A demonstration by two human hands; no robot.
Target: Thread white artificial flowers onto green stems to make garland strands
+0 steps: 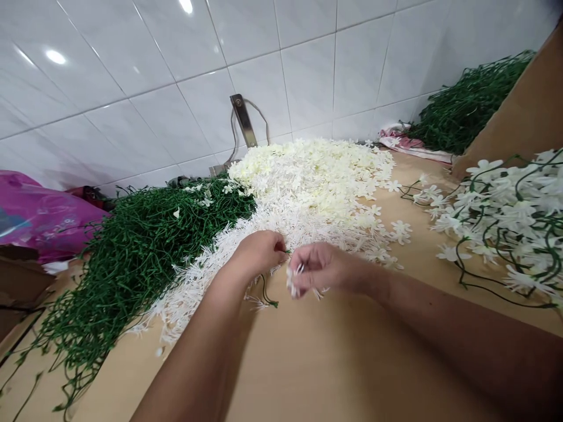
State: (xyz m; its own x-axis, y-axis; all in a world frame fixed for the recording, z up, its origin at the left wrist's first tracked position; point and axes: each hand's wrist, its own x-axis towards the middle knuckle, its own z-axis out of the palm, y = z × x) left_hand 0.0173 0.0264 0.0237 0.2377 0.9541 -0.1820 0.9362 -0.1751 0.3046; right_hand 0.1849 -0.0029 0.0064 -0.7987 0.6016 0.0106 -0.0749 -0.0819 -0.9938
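My left hand (263, 251) is closed on a green plastic flower stem (265, 293), whose lower part curves down below the fingers. Beside it, my right hand (319, 268) pinches small white artificial flower pieces (292, 283) between thumb and fingers. Just past both hands spreads a heap of thin white flower centres (290, 220), with a mound of cream-white petals (316, 167) behind it. Left of these lies a big tangle of green stems (145, 234). The exact grip inside the left fingers is hidden.
Finished white flowers on green stems (505, 217) pile up at the right. Behind them are a cardboard flap (519, 111) and more green stems (475, 102). A purple bag (48, 211) lies at the left. A tiled wall (176, 123) with a metal bracket (243, 120) bounds the table (299, 363).
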